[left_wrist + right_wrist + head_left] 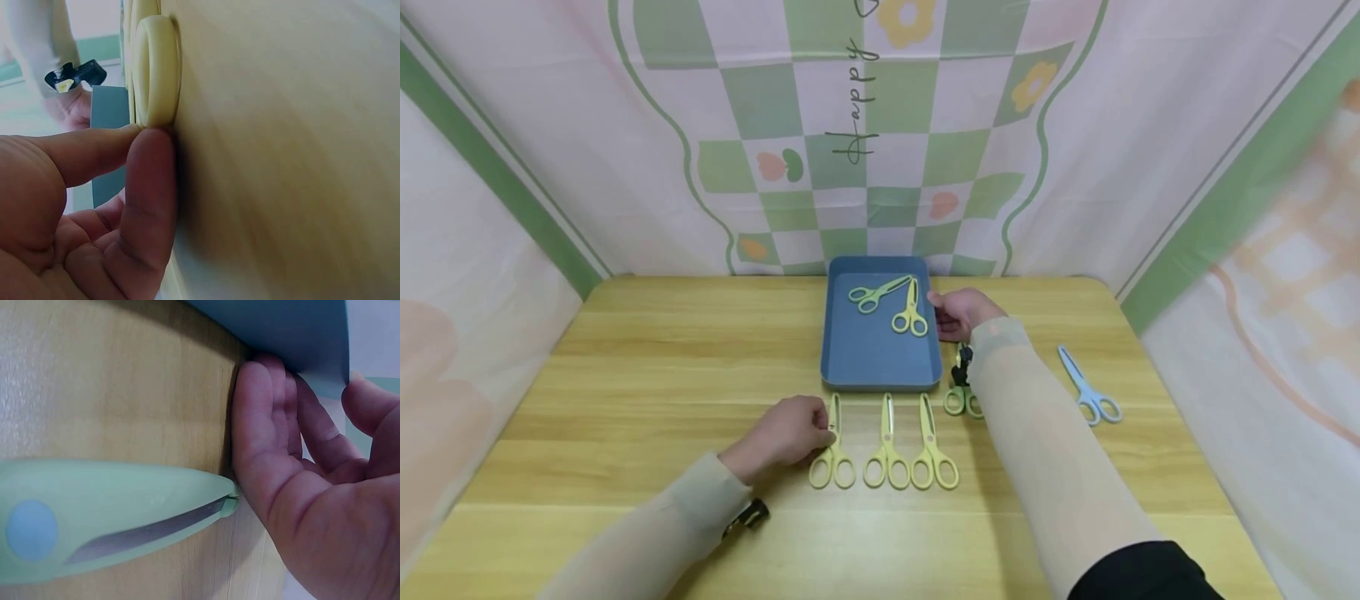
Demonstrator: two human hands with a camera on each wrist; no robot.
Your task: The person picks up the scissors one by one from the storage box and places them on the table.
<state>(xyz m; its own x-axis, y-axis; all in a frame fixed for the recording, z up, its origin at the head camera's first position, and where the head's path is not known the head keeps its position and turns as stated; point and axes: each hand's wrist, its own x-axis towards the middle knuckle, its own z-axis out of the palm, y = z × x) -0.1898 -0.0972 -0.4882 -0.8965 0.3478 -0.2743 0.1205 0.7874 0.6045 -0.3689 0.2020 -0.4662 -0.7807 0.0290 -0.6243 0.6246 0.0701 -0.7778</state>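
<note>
My left hand pinches the leftmost yellow scissors between thumb and index finger. In the left wrist view, the fingertips meet a handle loop of those scissors, close to the tabletop. With my right hand I grip the right side of the blue tray, the thumb at its rim and the fingers against the outer wall. Green scissors and yellow scissors lie inside the tray near its far end. Below my right wrist lie green scissors, partly hidden by the arm in the head view.
Two more yellow scissors, one in the middle and one at the right, lie in a row before the tray, blades pointing away. Light blue scissors lie further right on the wooden table. A patterned curtain hangs behind.
</note>
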